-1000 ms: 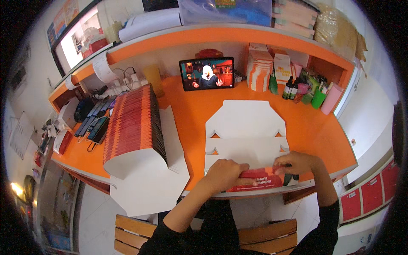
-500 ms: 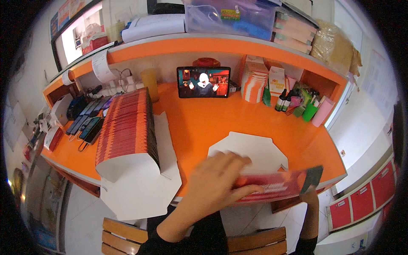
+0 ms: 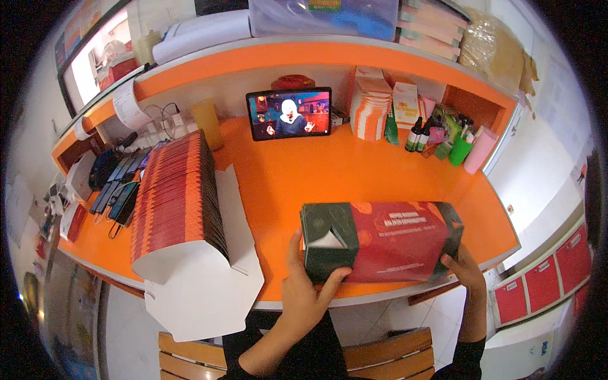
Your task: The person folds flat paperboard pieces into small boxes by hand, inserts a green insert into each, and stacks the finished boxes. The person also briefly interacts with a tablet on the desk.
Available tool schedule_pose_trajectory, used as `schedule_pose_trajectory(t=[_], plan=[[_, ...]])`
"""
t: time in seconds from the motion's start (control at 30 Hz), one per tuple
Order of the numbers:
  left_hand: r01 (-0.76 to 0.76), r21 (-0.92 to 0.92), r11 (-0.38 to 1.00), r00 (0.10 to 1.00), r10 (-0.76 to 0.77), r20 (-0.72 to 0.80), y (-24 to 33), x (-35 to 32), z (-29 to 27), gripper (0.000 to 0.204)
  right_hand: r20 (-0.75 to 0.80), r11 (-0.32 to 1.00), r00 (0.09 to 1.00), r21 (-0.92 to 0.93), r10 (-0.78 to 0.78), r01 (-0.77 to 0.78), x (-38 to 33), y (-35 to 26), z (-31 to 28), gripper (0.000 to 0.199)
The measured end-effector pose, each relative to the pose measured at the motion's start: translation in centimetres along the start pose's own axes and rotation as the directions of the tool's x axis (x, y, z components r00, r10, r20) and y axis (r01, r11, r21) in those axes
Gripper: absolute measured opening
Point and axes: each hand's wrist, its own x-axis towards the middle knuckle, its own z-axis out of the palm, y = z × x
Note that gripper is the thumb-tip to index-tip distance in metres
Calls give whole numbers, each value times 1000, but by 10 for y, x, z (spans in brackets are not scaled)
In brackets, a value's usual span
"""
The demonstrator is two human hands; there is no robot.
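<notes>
The flat white sheet that lay on the desk a second ago is gone from view, and a folded box (image 3: 383, 240), red with dark green ends, now stands formed and held level over the desk's (image 3: 304, 171) near edge, where half a second ago it was a blurred, tilted shape in mid-swing. The left hand (image 3: 307, 288) cups the box's left end, thumb up along its near face and fingers wrapped under the green flap; the right hand (image 3: 462, 266) pinches the lower right corner, which has come out from under the left arm that covered it before. Left of the left hand, just beside it, a long stack (image 3: 174, 196) of flat red blanks leans in a row on white card, unchanged. Beyond the box, well apart, a tablet (image 3: 289, 113) stands propped and lit against the back wall; right of that sit small bottles (image 3: 418, 134) and a green cup (image 3: 461, 151).
</notes>
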Motion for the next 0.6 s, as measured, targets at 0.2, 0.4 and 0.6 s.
schedule_pose_trajectory(t=[0.2, 0.4, 0.6], plan=[[90, 325, 941, 977, -147, 156, -21, 24, 0, 75, -37, 980, 996, -183, -80, 72, 5, -27, 29, 73], [82, 478, 874, 966, -188, 177, -25, 30, -3, 72, -109, 941, 992, -338, -59, 19, -1, -30, 43, 74], [-185, 480, 857, 927, 314, -203, -8, 48, 11, 71, -702, 908, 576, -320, -419, 271, -20, -19, 86, 46]])
